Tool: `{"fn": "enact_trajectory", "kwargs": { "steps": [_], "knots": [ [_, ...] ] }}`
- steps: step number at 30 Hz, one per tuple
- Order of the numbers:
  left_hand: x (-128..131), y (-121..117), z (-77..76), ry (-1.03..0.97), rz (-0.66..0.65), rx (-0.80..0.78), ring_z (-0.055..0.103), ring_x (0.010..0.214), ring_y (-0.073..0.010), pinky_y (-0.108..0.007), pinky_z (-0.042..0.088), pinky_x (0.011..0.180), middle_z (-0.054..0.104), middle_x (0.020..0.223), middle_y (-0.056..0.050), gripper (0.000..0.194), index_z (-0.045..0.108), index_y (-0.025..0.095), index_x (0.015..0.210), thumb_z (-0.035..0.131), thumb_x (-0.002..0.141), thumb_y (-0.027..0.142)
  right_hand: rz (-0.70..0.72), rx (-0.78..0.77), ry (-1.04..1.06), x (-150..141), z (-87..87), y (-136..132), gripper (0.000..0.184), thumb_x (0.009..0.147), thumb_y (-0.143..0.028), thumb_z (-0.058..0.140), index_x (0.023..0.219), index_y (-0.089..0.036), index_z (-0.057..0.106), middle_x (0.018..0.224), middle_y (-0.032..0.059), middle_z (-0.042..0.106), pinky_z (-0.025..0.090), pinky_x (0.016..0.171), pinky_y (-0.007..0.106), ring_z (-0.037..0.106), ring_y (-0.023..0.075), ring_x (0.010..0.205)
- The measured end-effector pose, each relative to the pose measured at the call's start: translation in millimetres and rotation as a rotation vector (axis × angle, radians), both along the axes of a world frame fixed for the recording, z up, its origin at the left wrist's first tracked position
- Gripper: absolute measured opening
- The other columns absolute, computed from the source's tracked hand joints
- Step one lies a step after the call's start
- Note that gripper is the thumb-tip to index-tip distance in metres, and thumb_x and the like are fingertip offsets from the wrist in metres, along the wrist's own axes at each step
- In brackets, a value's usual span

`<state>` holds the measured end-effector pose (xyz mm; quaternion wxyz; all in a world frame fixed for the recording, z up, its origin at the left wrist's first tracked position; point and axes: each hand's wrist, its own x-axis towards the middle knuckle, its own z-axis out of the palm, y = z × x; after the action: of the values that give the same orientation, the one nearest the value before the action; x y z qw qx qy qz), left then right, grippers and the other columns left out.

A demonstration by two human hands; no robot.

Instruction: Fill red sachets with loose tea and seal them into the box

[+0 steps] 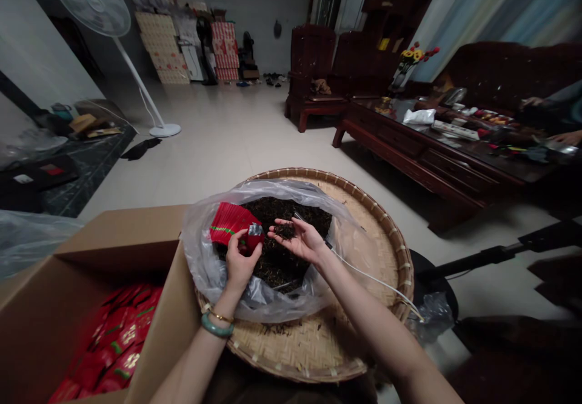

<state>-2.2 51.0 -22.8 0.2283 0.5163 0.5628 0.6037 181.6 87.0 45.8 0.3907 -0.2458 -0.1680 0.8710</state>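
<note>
Red film with a silvery lining forms the small packet (255, 230) in the left hand (243, 263), pinched between the thumb and the bent fingers, with its lined end uppermost. The right hand (305, 241) is turned palm up, its fingers spread nearly straight and slightly cupped, and a small heap of dark leaf (285, 231) rests on them. The heap lies just to the right of the packet, about level with its silvery end in this view. The right fingers point left, straight at that end, and a narrow gap parts their tips from the red film; the two do not touch. The packet is foreshortened, so I cannot be sure how its long axis leans.

Both hands are above a clear plastic bag (194, 278), open and filled with loose dark leaf (264, 207). A fanned row of red packets (228, 222) lies inside its left part, nearer the left hand than the right. The bag sits on a round woven tray (394, 252). A slim metallic piece (297, 215) shows behind the right hand; whether the hand touches it, I cannot tell.
</note>
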Motion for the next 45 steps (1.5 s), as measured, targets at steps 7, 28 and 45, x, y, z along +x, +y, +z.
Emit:
{"fn": "enact_trajectory", "kwargs": {
  "steps": [7,28,45],
  "knots": [
    [2,-2,3.3,0.079,-0.024,0.015,0.060,0.087,-0.0182,-0.028,0.050,0.070,0.059,0.102,-0.007,0.044,0.056,0.018,0.108,0.069,0.067,0.026,0.087,0.223,-0.088,11,24.7,1,0.046,0.060,-0.010,0.043,0.104,-0.007,0.056,0.096,0.0149,0.068,0.045,0.095,0.042,0.063,0.0228,0.098],
    [4,-8,17.1,0.262,-0.046,0.048,0.057,0.097,-0.0240,-0.035,0.050,0.076,0.060,0.105,-0.008,0.040,0.056,0.020,0.105,0.067,0.067,0.019,0.221,0.738,-0.861,-7,96.4,-10,0.050,0.062,-0.007,0.042,0.107,-0.020,0.060,0.082,0.0019,0.061,0.044,0.067,0.027,0.052,0.0142,0.072],
    [5,-8,16.7,0.269,-0.047,0.015,0.057,0.091,-0.0208,-0.030,0.050,0.068,0.059,0.102,-0.007,0.038,0.055,0.019,0.104,0.067,0.068,0.019,0.286,0.826,-1.059,-14,126.8,-24,0.044,0.072,-0.011,0.044,0.113,-0.019,0.057,0.090,0.0042,0.061,0.044,0.082,0.030,0.054,0.0180,0.089]
  ]
}}
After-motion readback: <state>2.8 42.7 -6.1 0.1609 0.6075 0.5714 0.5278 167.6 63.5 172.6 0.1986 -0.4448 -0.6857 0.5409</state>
